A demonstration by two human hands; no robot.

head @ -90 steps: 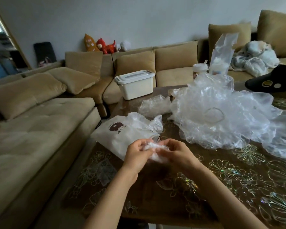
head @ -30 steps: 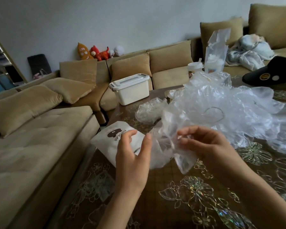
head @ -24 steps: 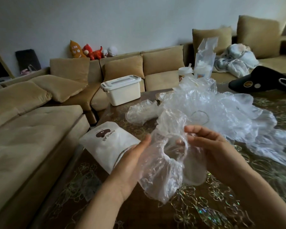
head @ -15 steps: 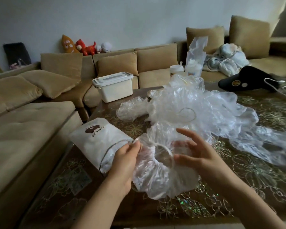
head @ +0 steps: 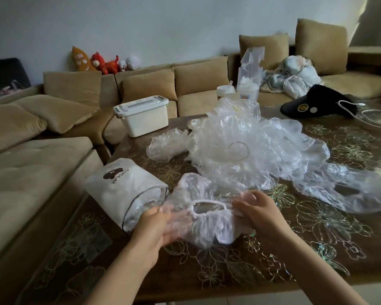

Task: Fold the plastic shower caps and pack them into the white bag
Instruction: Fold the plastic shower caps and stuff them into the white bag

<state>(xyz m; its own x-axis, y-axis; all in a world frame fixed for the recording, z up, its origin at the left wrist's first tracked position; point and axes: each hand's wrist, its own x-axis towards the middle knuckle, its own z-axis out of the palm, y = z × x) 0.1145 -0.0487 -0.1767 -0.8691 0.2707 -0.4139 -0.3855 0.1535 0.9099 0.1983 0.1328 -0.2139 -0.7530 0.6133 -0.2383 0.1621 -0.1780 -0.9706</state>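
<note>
Clear plastic cap (head: pixel 207 219) is now low over the table (head: pixel 229 271) near its front edge, no longer lifted. The left hand (head: pixel 154 227) and right hand (head: pixel 260 214) pinch its sides, so folding can begin. Its mouth faces up, long axis left-right. The bag (head: pixel 123 186) lies at the left edge, the pile (head: pixel 251 146) beyond.

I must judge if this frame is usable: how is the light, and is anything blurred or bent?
Head view: dim, even indoor light, brightest at the upper right corner, no hard shadows; wide-angle distortion makes the sofa and the table look curved; the shower cap held by the left hand and right hand is slightly blurred; print on the white bag is readable.
</note>
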